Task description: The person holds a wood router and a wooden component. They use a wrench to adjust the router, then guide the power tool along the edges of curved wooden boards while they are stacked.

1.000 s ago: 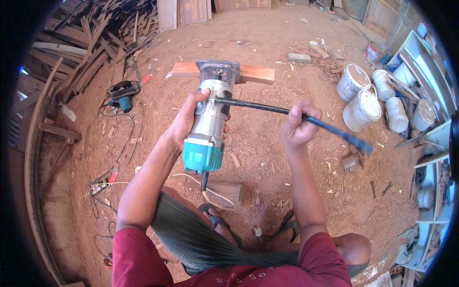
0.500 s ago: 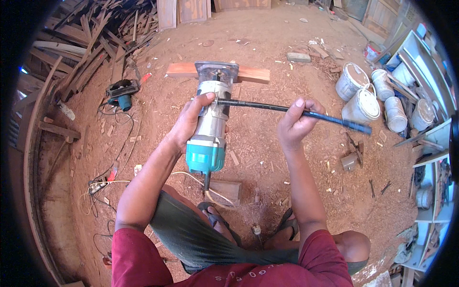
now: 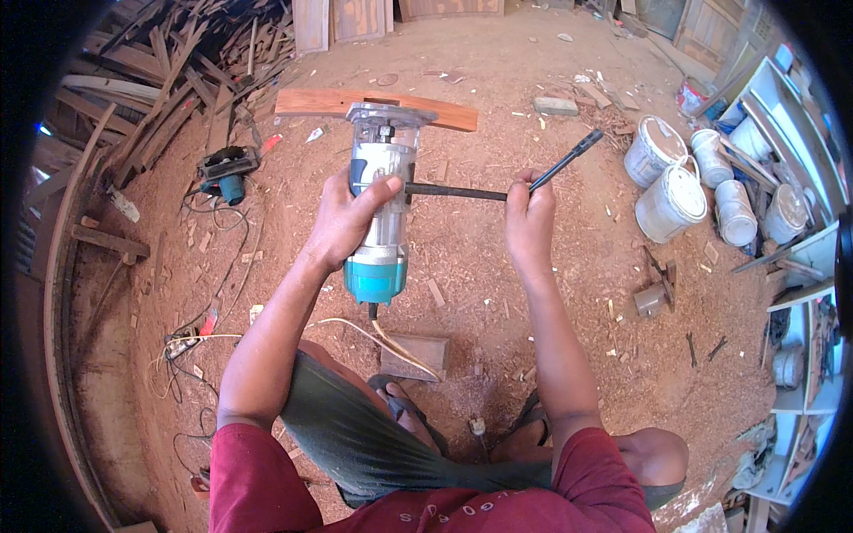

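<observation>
My left hand (image 3: 348,213) is wrapped round the silver body of a trim router (image 3: 384,226) with a teal end and a clear base. Its base end faces away from me, beside a reddish wooden strip (image 3: 311,101) with a slot; whether they are joined I cannot tell. From the router's side a black rod (image 3: 458,191) sticks out to the right. My right hand (image 3: 530,209) is closed at the rod's outer end. Another black length (image 3: 569,158) slants up and right from this hand; the fingers hide whether the two are one piece.
A circular saw (image 3: 229,178) with cords lies on the dusty floor at left, below a scrap-wood pile (image 3: 169,80). White buckets (image 3: 671,202) stand at right near shelves (image 3: 804,355). A wooden block (image 3: 418,354) and cable (image 3: 355,327) lie by my feet; two wrenches (image 3: 693,350) lie right.
The router has shifted slightly left, and the wooden strip has moved left and away with it. My right hand has moved left; the black length beyond it has swung from pointing down-right to up-right.
</observation>
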`<action>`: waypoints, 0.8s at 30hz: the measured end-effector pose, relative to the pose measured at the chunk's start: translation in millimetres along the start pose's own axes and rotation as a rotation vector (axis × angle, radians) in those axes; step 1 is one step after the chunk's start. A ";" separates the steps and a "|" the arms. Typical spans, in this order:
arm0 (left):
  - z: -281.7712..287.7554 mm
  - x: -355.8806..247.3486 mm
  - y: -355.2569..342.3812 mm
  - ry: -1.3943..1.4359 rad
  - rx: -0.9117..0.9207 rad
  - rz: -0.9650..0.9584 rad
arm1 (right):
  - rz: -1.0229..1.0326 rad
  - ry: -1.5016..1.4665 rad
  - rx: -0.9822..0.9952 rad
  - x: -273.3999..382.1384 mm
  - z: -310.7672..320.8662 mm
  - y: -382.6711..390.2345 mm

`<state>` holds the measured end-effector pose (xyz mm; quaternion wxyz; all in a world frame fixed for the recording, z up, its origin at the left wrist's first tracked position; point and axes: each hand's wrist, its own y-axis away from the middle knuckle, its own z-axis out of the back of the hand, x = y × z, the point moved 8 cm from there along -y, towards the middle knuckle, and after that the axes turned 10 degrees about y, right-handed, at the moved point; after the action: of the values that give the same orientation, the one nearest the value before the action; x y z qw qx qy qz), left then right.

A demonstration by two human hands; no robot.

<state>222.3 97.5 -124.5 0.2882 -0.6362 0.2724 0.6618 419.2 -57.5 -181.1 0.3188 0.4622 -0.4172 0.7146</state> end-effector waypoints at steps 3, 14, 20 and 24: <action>1.4 -1.1 -1.7 -0.053 -0.018 -0.027 | 0.072 0.037 -0.025 -9.4 -3.1 -3.4; 0.0 -10.7 1.1 -0.197 -0.035 -0.130 | -0.204 -0.037 0.288 -40.9 -24.3 -2.5; -1.4 -18.5 -0.1 -0.378 0.002 -0.270 | -0.455 -0.214 0.484 -61.5 -41.2 16.9; -0.8 -10.9 -1.3 -0.394 -0.005 -0.210 | -0.473 -0.153 0.492 -63.9 -40.7 18.7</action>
<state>224.1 97.4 -113.7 0.4014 -0.5203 0.1413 0.7404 411.1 -34.1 -255.1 0.3225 0.6611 -0.1366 0.6635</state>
